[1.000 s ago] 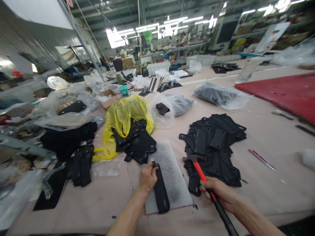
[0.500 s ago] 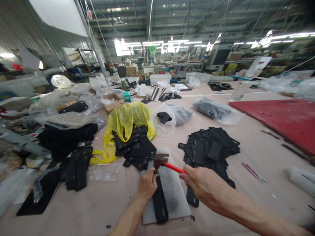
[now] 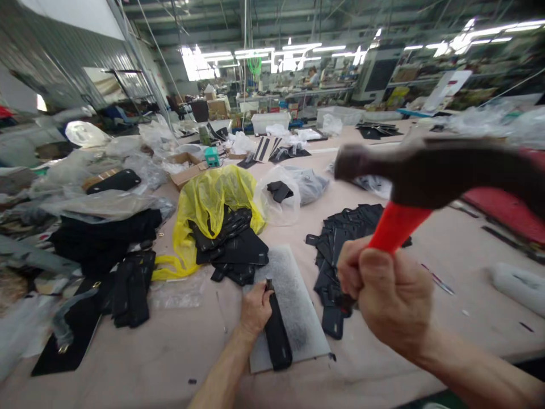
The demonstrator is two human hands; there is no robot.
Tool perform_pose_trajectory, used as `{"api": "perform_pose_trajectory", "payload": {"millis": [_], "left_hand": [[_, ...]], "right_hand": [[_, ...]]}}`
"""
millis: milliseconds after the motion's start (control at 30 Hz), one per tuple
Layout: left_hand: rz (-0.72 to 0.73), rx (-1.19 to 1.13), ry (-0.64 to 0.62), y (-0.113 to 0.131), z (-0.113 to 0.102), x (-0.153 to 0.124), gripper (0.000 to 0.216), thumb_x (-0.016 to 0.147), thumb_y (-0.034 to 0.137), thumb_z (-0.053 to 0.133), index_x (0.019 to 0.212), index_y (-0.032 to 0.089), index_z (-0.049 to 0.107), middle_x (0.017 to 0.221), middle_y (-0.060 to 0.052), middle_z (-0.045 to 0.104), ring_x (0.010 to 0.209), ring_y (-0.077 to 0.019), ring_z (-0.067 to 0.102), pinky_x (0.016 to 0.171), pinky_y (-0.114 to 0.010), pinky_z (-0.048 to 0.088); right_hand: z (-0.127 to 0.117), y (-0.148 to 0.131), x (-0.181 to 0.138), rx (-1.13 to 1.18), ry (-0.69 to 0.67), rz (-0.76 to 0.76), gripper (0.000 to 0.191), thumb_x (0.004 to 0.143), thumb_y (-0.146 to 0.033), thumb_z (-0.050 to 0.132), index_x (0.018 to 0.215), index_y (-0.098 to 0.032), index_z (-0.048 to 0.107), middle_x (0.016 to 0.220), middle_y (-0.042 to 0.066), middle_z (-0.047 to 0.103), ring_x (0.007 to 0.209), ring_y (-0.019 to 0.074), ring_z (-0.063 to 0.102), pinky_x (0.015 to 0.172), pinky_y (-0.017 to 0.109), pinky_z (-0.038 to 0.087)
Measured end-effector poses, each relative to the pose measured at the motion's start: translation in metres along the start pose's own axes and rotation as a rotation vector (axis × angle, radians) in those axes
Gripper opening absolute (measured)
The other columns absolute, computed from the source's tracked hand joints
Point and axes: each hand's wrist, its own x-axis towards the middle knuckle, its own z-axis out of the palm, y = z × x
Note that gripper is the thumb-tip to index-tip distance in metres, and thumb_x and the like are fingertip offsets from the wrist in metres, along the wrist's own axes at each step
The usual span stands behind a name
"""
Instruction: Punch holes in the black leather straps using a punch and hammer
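Black strip (image 3: 279,335): is lying lengthwise at the lower centre of the frame, on the white board (image 3: 304,309), its far end reaching the left hand.
Left hand (image 3: 255,309): is closing thumb and fingers around 1 small metal tool (image 3: 269,284) at the strip's far end; whether the tip is touching the strip, I cannot tell.
Right hand (image 3: 392,289): is gripping 1 hammer (image 3: 409,176) by its red handle in a full fist, right of centre.
Hammer: is now looming large at the right of the frame, having risen from above the tool 0.5 s ago.
Strip and tool: are keeping their places meanwhile.
Meaning: the hammering seems to be at a raised point, with no blow landing.
Black pile (image 3: 330,255): is spreading right of the board, partly behind the right hand.
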Motion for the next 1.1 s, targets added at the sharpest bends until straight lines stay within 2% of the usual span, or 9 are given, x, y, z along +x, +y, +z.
{"api": "perform_pose_trajectory", "payload": {"millis": [133, 200, 400, 500, 567, 667, 833, 967, 1100], "left_hand": [[0.011, 0.018, 0.008, 0.000, -0.001, 0.000, 0.015, 0.090, 0.014, 0.048, 0.095, 0.017, 0.061, 0.077, -0.006, 0.070, 0.072, -0.0212, 0.071, 0.063, -0.027, 0.054], [0.017, 0.025, 0.009, -0.002, -0.001, 0.001, 0.014, 0.090, 0.015, 0.048, 0.094, 0.017, 0.061, 0.078, -0.007, 0.071, 0.072, -0.0211, 0.071, 0.064, -0.028, 0.054], [0.026, 0.008, 0.000, -0.006, 0.000, 0.001, 0.013, 0.091, 0.018, 0.049, 0.089, 0.018, 0.061, 0.079, -0.006, 0.070, 0.073, -0.0218, 0.070, 0.066, -0.030, 0.055], [0.020, -0.019, -0.013, -0.006, -0.001, 0.001, 0.013, 0.091, 0.018, 0.049, 0.091, 0.017, 0.062, 0.081, -0.006, 0.071, 0.074, -0.0214, 0.070, 0.067, -0.030, 0.056], [0.018, -0.039, -0.020, -0.006, -0.002, 0.002, 0.014, 0.091, 0.017, 0.049, 0.092, 0.017, 0.063, 0.083, -0.006, 0.072, 0.076, -0.0209, 0.071, 0.068, -0.029, 0.056], [0.013, -0.049, -0.025, -0.004, -0.003, 0.003, 0.016, 0.091, 0.017, 0.049, 0.094, 0.017, 0.065, 0.086, -0.007, 0.073, 0.079, -0.0208, 0.071, 0.071, -0.029, 0.057], [-0.037, -0.067, -0.044, 0.001, -0.003, 0.003, 0.018, 0.091, 0.019, 0.048, 0.096, 0.018, 0.066, 0.092, -0.007, 0.074, 0.086, -0.0212, 0.071, 0.079, -0.031, 0.056], [-0.312, -0.121, -0.033, -0.003, -0.004, 0.009, 0.019, 0.090, 0.028, 0.050, 0.092, 0.019, 0.067, 0.087, -0.007, 0.075, 0.082, -0.0219, 0.071, 0.075, -0.032, 0.056], [-0.596, -0.271, 0.044, -0.015, -0.013, 0.020, 0.025, 0.088, 0.039, 0.053, 0.090, 0.018, 0.067, 0.083, -0.006, 0.075, 0.072, -0.0208, 0.070, 0.067, -0.030, 0.056]], "right_hand": [[0.009, 0.020, -0.009, -0.194, -0.360, 0.033, 0.032, 0.095, -0.042, 0.041, 0.072, -0.021, 0.048, 0.052, -0.003, 0.043, 0.041, 0.0111, 0.032, 0.044, 0.028, 0.017], [0.007, 0.036, -0.012, -0.248, -0.483, 0.147, 0.031, 0.097, -0.038, 0.037, 0.074, -0.021, 0.049, 0.055, -0.002, 0.047, 0.043, 0.0111, 0.035, 0.046, 0.027, 0.019], [0.017, 0.112, -0.045, -0.081, -0.427, 0.586, 0.038, 0.099, -0.039, 0.030, 0.070, -0.020, 0.046, 0.057, -0.002, 0.049, 0.045, 0.0112, 0.043, 0.044, 0.023, 0.030], [0.039, 0.143, -0.068, -0.200, -0.386, 0.679, 0.034, 0.099, -0.034, 0.030, 0.083, -0.017, 0.055, 0.066, 0.004, 0.059, 0.052, 0.0162, 0.056, 0.051, 0.026, 0.042], [0.054, 0.147, -0.076, -0.323, -0.288, 0.582, 0.025, 0.096, -0.027, 0.038, 0.104, -0.014, 0.058, 0.098, 0.015, 0.065, 0.086, 0.0253, 0.064, 0.073, 0.036, 0.050], [0.077, 0.126, -0.081, -0.357, -0.220, 0.259, 0.040, 0.090, -0.022, 0.050, 0.129, -0.014, 0.051, 0.139, 0.019, 0.047, 0.126, 0.0334, 0.045, 0.102, 0.049, 0.037], [0.123, 0.083, -0.099, -0.182, -0.504, -0.151, 0.067, 0.088, -0.044, 0.060, 0.146, -0.016, 0.039, 0.151, 0.014, 0.039, 0.140, 0.0330, 0.028, 0.116, 0.053, 0.017], [0.142, 0.085, -0.116, -0.178, -0.570, -0.195, 0.078, 0.092, -0.052, 0.052, 0.153, -0.012, 0.025, 0.157, 0.015, 0.027, 0.145, 0.0338, 0.016, 0.118, 0.055, 0.006], [0.137, 0.093, -0.118, -0.130, -0.626, -0.211, 0.091, 0.089, -0.063, 0.052, 0.155, -0.012, 0.017, 0.159, 0.015, 0.019, 0.147, 0.0338, 0.011, 0.119, 0.054, 0.002]]}}
